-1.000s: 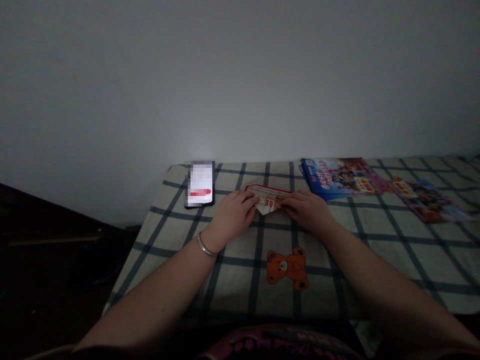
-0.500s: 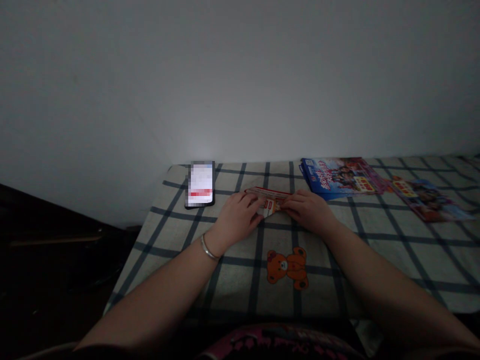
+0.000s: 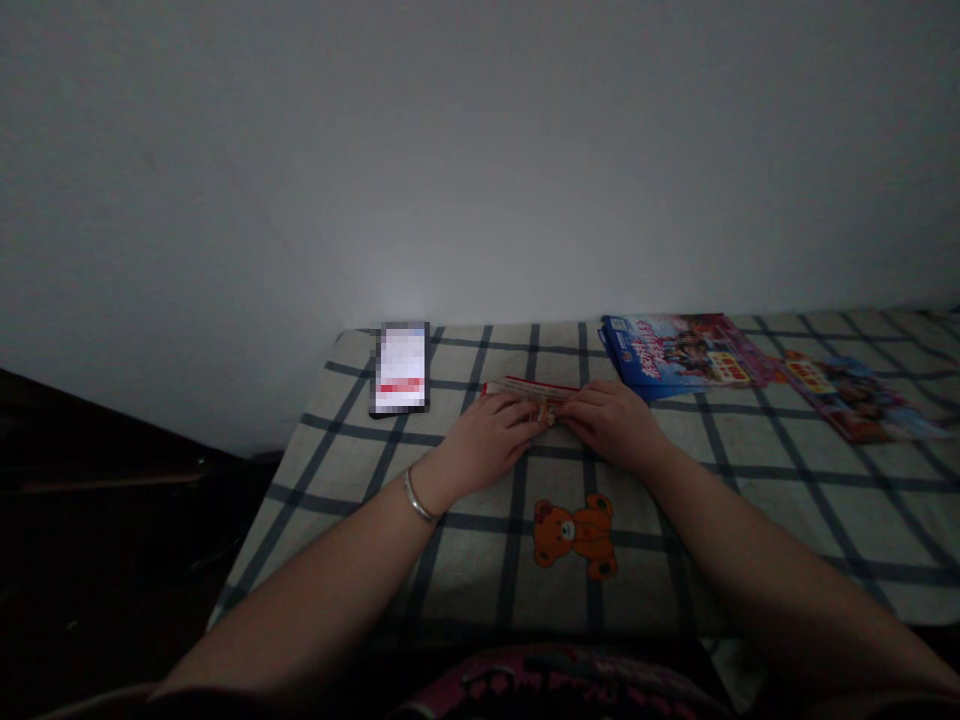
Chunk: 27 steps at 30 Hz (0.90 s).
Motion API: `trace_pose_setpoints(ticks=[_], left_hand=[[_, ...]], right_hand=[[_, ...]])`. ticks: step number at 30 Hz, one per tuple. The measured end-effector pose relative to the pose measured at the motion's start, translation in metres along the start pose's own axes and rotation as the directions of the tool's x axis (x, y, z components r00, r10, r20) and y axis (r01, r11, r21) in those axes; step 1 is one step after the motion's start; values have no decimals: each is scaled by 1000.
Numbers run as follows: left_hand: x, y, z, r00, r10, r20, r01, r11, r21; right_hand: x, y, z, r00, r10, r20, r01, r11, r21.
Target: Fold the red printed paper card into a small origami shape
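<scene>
Both my hands are at a small red-and-white printed paper (image 3: 536, 388), folded into a narrow piece on the checked tablecloth. My left hand (image 3: 495, 435), with a silver bangle at its wrist, presses on the paper's left and middle part, fingers bent over it. On the other side, my right hand (image 3: 611, 420) grips the near right edge with its fingertips together. The fingers cover most of the print, and the paper's underside is hidden.
A phone (image 3: 403, 368) with a lit, blurred screen lies at the left near the wall. To the right are a stack of blue flyers (image 3: 675, 352) and another flyer (image 3: 855, 398). An orange bear figure (image 3: 574, 535) shows on the tablecloth (image 3: 465, 560) in front.
My left hand has slid rightward over the paper, closer to my right hand, and now covers the large print seen before. My right hand's fingertips have shifted slightly left.
</scene>
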State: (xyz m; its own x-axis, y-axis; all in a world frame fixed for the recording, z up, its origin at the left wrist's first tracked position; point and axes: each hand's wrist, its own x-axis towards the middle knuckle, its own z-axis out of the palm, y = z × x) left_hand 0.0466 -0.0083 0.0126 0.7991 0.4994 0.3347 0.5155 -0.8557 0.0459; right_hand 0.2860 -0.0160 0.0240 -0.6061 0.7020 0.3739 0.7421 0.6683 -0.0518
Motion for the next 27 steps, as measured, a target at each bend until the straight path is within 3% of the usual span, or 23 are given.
trace_pose_setpoints(ticks=[15,23,27], left_hand=[[2,4,6,999,28,-24,-27,999,26],[3,6,6,1000,-1,16,0,999,39],[3,11,4,999,-14,48,11,998,69]], right_hand=[[8,-10,6,978,203,52,-200,978,-53],[8,-6,13,978,208,10,-207,978,-34],[7,-3,14,964,255,-78,-255,967,10]])
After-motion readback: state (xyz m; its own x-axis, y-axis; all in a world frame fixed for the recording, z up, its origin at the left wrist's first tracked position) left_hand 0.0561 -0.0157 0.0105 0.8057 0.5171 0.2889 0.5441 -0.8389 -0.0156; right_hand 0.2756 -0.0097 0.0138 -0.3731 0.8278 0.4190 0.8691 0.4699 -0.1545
